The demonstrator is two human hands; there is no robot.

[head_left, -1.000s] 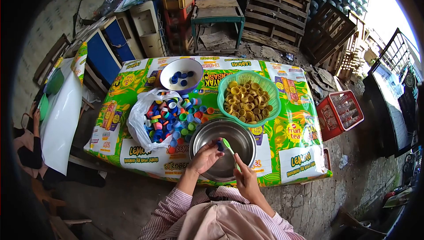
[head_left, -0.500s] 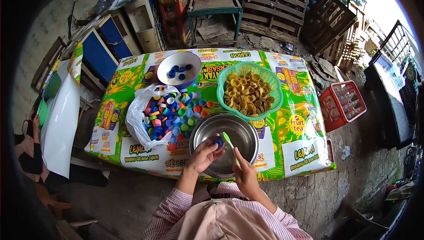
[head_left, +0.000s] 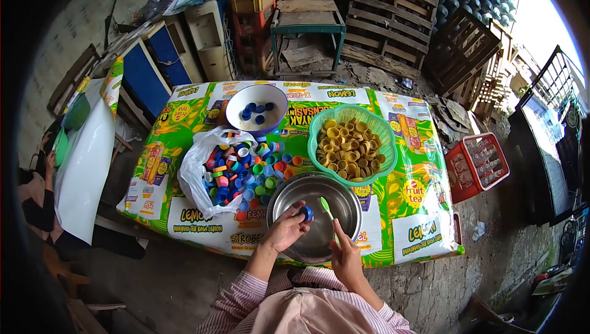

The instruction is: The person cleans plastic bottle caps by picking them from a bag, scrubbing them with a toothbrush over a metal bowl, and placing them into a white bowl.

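Over a steel bowl (head_left: 316,243), my left hand (head_left: 287,229) holds a dark blue bottle cap (head_left: 306,213) at its fingertips. My right hand (head_left: 346,260) is wrapped round a green toothbrush (head_left: 327,207), its head pointing up, just right of the cap and apart from it. Left of the bowl, a white plastic bag (head_left: 195,177) lies open with many coloured bottle caps (head_left: 222,189) in it and spilling beside it. Farther back, a white bowl with a purple outside (head_left: 236,105) contains several blue caps (head_left: 260,119).
A green plastic basket (head_left: 389,140) full of yellowish caps (head_left: 350,148) stands behind the steel bowl. A printed sheet (head_left: 409,177) covers the table. On the floor at right is a red crate (head_left: 462,177) of bottles. At far left, another person's arm (head_left: 49,174) shows.
The view has shifted, so the table sits slightly lower. The toothbrush head has moved a little away from the cap. Both hands keep their holds.
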